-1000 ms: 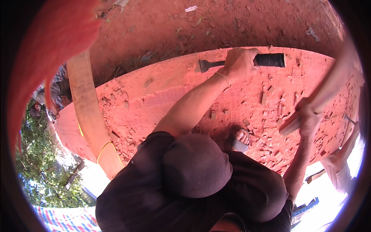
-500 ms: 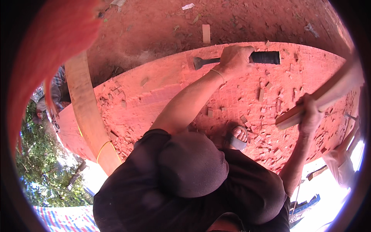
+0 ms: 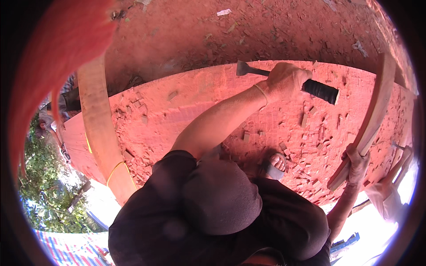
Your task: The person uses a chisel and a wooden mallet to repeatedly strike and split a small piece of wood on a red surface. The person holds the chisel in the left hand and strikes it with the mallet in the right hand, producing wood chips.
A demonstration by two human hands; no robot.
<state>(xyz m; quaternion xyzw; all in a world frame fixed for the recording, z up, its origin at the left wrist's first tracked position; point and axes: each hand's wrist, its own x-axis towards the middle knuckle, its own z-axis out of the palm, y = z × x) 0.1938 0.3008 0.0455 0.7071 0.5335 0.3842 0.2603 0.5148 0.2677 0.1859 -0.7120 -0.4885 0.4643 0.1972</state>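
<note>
A chisel (image 3: 320, 91) with a black-wrapped handle is gripped in my left hand (image 3: 286, 80), fingers closed round it. It slants, its flat blade at the upper left close to the far edge of the big reddish wooden slab (image 3: 191, 111). My right hand (image 3: 356, 163) is wrapped round the lower part of a long, thick wooden bat (image 3: 376, 104). The bat stands steeply over the slab's right side, apart from the chisel. Loose wood chips (image 3: 306, 119) are scattered over the slab below my hands.
A sandalled foot (image 3: 276, 164) rests on the slab. Across its left part lies a plank (image 3: 95, 111) with a yellow cord (image 3: 116, 170). Another person's hand (image 3: 403, 159) shows at the right edge, and someone (image 3: 49, 117) is partly visible at far left. Reddish ground (image 3: 177, 44) lies beyond.
My left hand has shifted right and slightly down, and the chisel has gone from nearly level to slanting. My right hand has dropped, and the bat has swung more upright.
</note>
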